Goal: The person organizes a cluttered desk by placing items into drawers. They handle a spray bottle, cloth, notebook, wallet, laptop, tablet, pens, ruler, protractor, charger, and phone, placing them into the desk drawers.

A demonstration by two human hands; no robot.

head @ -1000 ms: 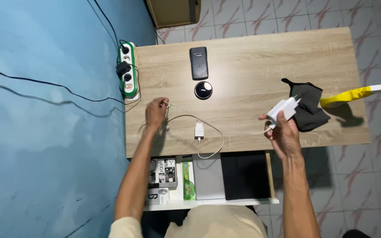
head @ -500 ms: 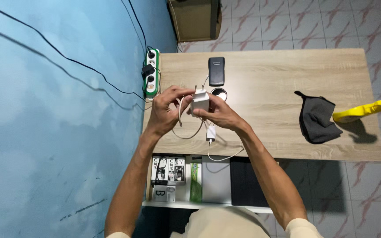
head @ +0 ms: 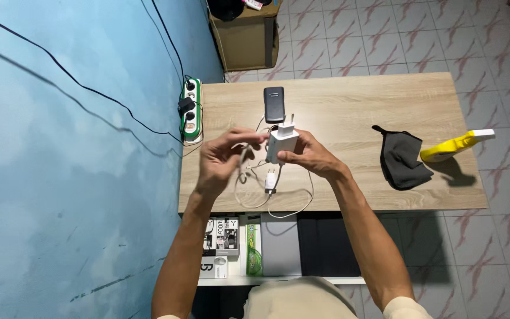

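Note:
My right hand (head: pixel 309 155) grips a white charger adapter (head: pixel 282 140) with its two prongs pointing away from me, held above the wooden table (head: pixel 349 112). My left hand (head: pixel 222 158) pinches the end of a white cable (head: pixel 249 177) right beside the adapter. The cable loops down over the table's near edge. A second small white plug (head: pixel 271 180) lies on the table under my hands. A dark phone (head: pixel 274 104) lies face down just beyond the adapter.
A green-and-white power strip (head: pixel 190 110) with a black plug in it sits at the table's left edge by the blue wall. A dark cloth (head: pixel 404 158) and a yellow spray bottle (head: pixel 453 146) lie at the right. Boxes sit on a shelf below the table.
My right hand carried the adapter from the right side of the table to the middle. Both hands have met there, the left lifting the cable end up to the adapter.

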